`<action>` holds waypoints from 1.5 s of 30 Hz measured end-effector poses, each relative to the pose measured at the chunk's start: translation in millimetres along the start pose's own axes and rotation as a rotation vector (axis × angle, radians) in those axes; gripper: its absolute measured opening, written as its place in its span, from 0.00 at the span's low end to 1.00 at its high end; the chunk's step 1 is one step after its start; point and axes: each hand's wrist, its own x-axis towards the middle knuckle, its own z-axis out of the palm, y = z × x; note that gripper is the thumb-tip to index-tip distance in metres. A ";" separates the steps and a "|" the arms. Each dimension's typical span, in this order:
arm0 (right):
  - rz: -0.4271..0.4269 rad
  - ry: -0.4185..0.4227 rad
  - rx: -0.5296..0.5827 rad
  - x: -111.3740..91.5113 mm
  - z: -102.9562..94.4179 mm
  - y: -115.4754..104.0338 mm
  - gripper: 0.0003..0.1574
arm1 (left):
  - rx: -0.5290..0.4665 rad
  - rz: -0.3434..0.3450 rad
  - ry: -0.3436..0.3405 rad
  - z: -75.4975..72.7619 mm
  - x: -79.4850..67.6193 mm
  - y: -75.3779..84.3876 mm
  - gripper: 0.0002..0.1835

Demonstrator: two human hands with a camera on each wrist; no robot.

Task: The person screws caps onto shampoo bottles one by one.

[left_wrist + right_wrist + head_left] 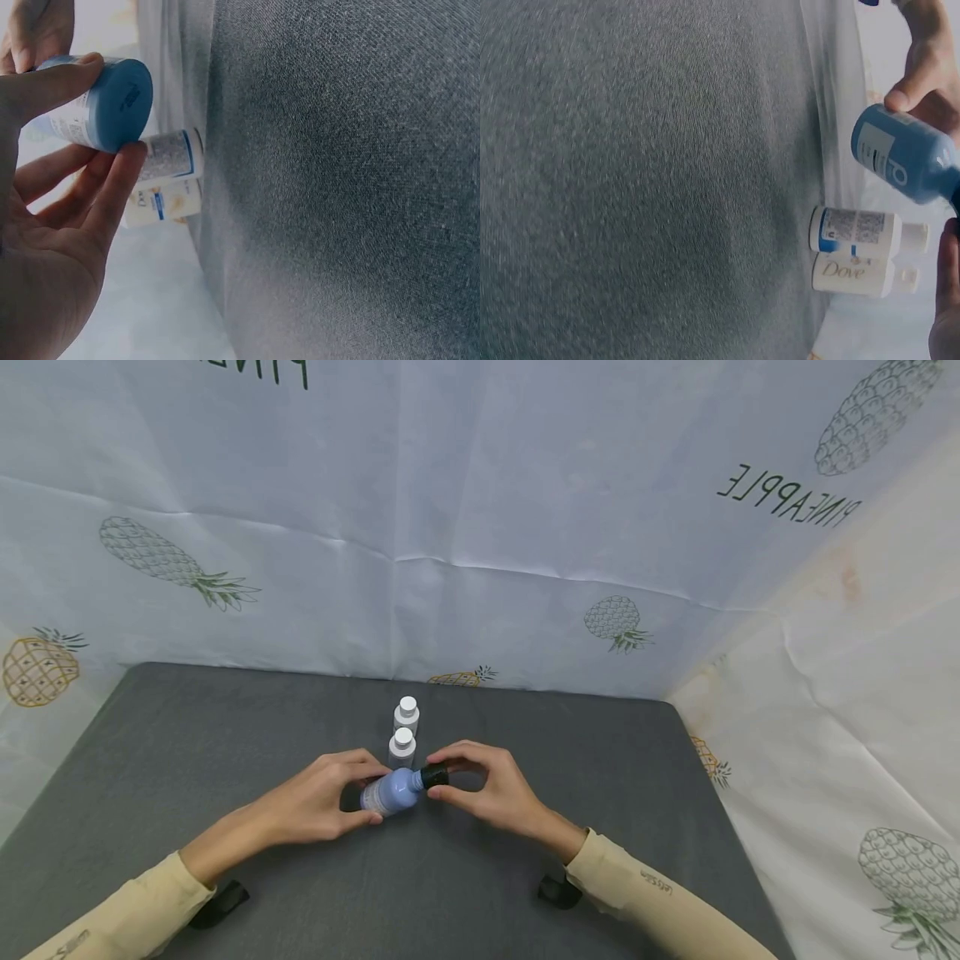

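A blue bottle (395, 792) with a black cap (434, 776) is tilted in the air above the table, its cap end toward the right. My left hand (318, 800) grips the bottle near its base, thumb on one side and fingers on the other; the round blue base (126, 105) faces the left wrist view. With thumb and fingers, my right hand (495, 789) pinches the black cap. Just behind the bottle stand two white bottles with white caps, a nearer one (402, 747) and a farther one (407, 716). One reads "Dove" (847, 274) in the right wrist view.
The dark grey table (315, 902) ends at a back edge against a hanging white cloth (480, 510) printed with pineapples. More cloth (840, 710) hangs along the right side. Black straps (219, 906) show by both forearms.
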 end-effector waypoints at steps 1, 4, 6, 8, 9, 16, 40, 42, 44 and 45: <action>0.003 0.006 0.009 -0.3 1.1 0.0 0.24 | 0.000 0.002 -0.001 0.3 0.4 0.1 0.25; 0.010 0.017 0.020 -0.4 3.8 0.5 0.25 | -0.003 0.003 0.000 0.7 1.4 0.3 0.25; 0.011 0.016 0.022 0.0 5.1 0.7 0.26 | -0.007 0.000 -0.002 0.8 1.8 0.4 0.25; 0.006 0.007 0.022 1.1 6.4 1.3 0.26 | -0.011 -0.007 -0.006 0.7 2.0 0.7 0.25; 0.002 0.001 0.022 1.9 6.9 1.6 0.26 | -0.014 -0.012 -0.009 0.5 2.0 0.7 0.25; -0.004 -0.006 0.015 7.3 8.3 2.7 0.25 | -0.022 -0.036 -0.014 -1.6 2.8 0.0 0.25; 0.005 0.163 -0.110 12.4 20.4 8.6 0.19 | -0.044 -0.017 -0.005 -0.1 2.9 2.4 0.25; -0.002 0.170 -0.112 10.9 21.2 9.3 0.19 | -0.046 -0.018 -0.011 -0.1 3.2 2.4 0.25; -0.004 0.173 -0.108 9.7 22.0 9.5 0.19 | -0.049 -0.016 -0.019 0.2 3.2 2.2 0.24; -0.007 0.174 -0.107 9.3 22.4 9.7 0.19 | -0.050 -0.016 -0.019 0.4 3.0 2.0 0.24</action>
